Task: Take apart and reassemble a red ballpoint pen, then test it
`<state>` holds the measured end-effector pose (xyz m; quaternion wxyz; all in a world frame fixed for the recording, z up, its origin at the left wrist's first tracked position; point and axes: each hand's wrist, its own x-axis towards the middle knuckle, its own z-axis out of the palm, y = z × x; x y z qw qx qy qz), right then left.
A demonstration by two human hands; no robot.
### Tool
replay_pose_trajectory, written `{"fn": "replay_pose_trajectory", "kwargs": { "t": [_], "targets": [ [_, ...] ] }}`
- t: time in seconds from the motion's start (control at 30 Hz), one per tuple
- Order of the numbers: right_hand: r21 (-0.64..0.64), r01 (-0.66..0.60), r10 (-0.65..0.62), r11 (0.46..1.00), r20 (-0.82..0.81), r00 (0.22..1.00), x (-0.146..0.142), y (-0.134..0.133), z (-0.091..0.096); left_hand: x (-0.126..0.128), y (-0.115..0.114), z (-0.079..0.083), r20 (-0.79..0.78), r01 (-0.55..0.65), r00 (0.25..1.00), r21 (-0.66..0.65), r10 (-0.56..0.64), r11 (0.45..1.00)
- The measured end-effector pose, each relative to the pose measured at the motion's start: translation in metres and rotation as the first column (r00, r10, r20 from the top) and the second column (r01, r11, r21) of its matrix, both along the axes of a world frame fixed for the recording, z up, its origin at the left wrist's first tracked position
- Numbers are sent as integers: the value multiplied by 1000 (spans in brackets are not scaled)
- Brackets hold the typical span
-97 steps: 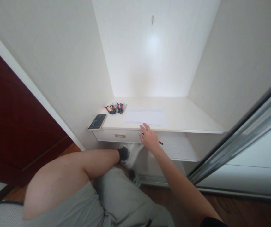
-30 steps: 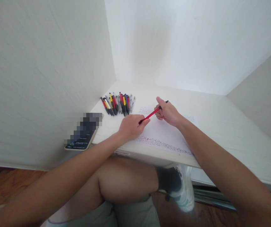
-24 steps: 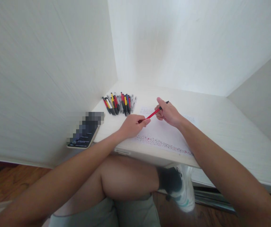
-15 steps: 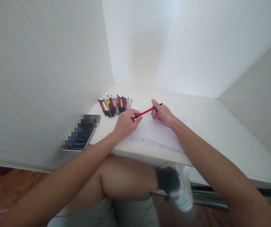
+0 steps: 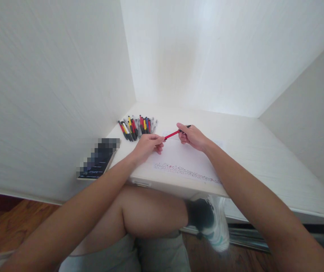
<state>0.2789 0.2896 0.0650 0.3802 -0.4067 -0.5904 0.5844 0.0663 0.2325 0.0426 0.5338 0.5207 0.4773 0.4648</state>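
Red pen point(image 5: 172, 133) is held off the white desk point(image 5: 264, 151), slanting over the far left corner of a sheet of paper point(image 5: 184, 158), its dark cap end up and to the right, its other end down and to the left. The right hand point(image 5: 192, 136) pinches the upper part of the barrel between thumb and curled fingers, and the dark cap pokes out just past the knuckles. The left hand point(image 5: 146, 146) lies on the desk at the paper's left edge, fingers bent inward, with its fingertips point(image 5: 159, 140) right at the pen's lower end; whether they grip that end or only touch it cannot be told. The two hands are near each other, joined by the bare red stretch of barrel between them.

The paper lies flat near the front edge of the desk and carries a band of small coloured marks along its near side. A fanned row of pens point(image 5: 136, 126), red, yellow, black and grey, lies just beyond the left hand, close to the left wall. A phone point(image 5: 98, 163) sits at the desk's left front corner, overhanging the edge. Below the desk, a bare knee point(image 5: 150, 207) and a white shoe point(image 5: 217, 223) show
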Motion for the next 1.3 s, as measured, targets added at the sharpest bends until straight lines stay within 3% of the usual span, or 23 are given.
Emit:
{"fn": "replay_pose_trajectory", "kwargs": {
  "t": [0.2,0.33,0.47,0.67,0.8,1.0,1.17,1.3],
  "targets": [
    [-48,61,-64,997,-64,996,6,6,0,-3,5,-7,7,-125,992,75,124,989],
    [-184,173,-196,968,-118,973,10,12,3,-2,4,-5,0,-193,981,148,195,970],
    [-256,172,-215,951,-150,965,10,11,5,-4,1,-2,-94,-198,971,200,220,960],
    [-190,195,-224,962,-141,964,9,9,4,-1,-6,9,-262,-189,936,193,236,963],
    [-131,197,-212,972,-117,970,10,6,9,0,-5,12,-293,-179,931,159,220,971],
    [-52,146,-151,988,-96,984,15,10,4,-4,2,4,-107,-151,982,77,159,986],
    [92,81,-74,992,-73,995,20,13,0,-8,7,-2,38,-103,994,23,102,994],
    [24,57,-53,998,-153,987,18,11,7,-8,7,-3,25,-139,990,73,138,988]
  ]
}}
